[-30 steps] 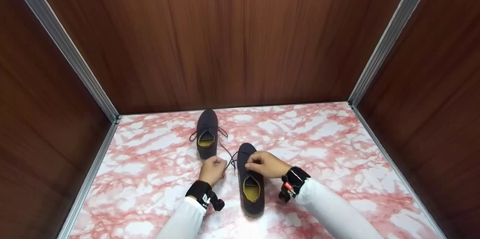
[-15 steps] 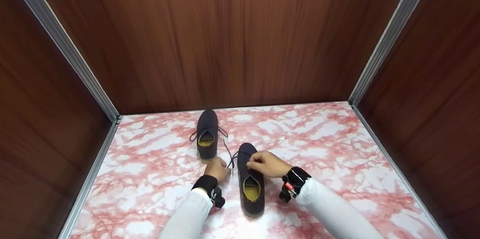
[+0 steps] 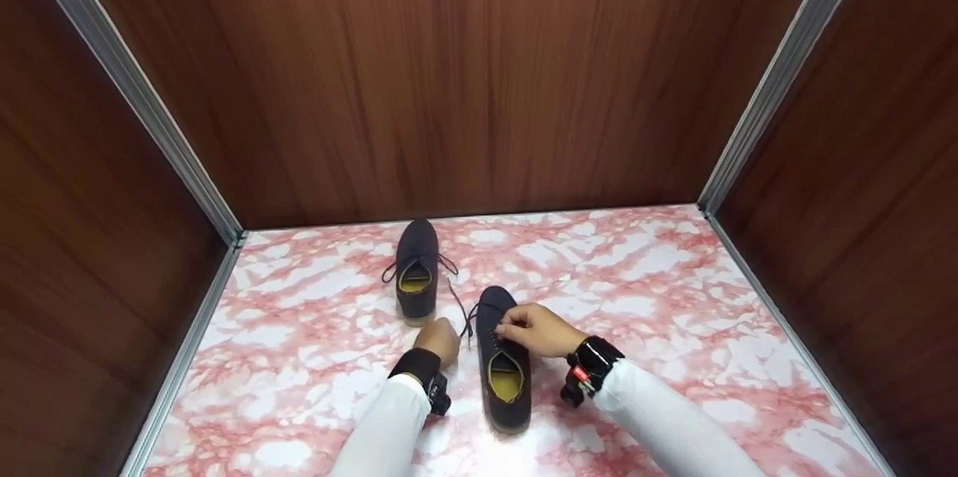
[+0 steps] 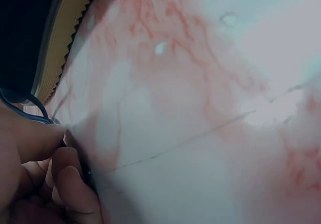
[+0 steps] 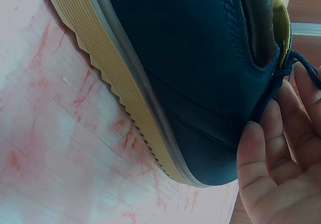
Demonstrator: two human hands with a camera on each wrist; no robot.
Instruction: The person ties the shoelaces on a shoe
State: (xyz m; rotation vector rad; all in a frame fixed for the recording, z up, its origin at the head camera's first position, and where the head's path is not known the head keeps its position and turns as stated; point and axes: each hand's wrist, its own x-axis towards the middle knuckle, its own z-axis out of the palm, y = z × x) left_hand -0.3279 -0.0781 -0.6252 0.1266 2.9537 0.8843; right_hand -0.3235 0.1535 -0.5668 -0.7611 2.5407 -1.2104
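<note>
A dark blue shoe (image 3: 490,395) with a yellow lining stands upright on the table, toe pointing away, between the two hands. My left hand (image 3: 440,341), just left of it, pinches a dark blue shoelace (image 4: 31,114) between thumb and finger, as the left wrist view shows. Over the shoe's lacing lies my right hand (image 3: 545,329), thumb and forefinger together. In the right wrist view, the right hand's fingers (image 5: 273,133) touch the shoe's upper and hold the lace (image 5: 297,58) by the opening. The exact grip on that lace is partly hidden.
A matching shoe (image 3: 416,241), its lace loops out at both sides, stands farther back on the left. Pink and white marbled tabletop (image 3: 636,275) surrounds both shoes. Brown wood-grain panels (image 3: 479,87) with metal edging enclose the back and sides.
My left hand has shifted slightly right and turned so its back faces up, and the loose lace beside it has changed its curve. The right hand stays nearly in place over the shoe.
</note>
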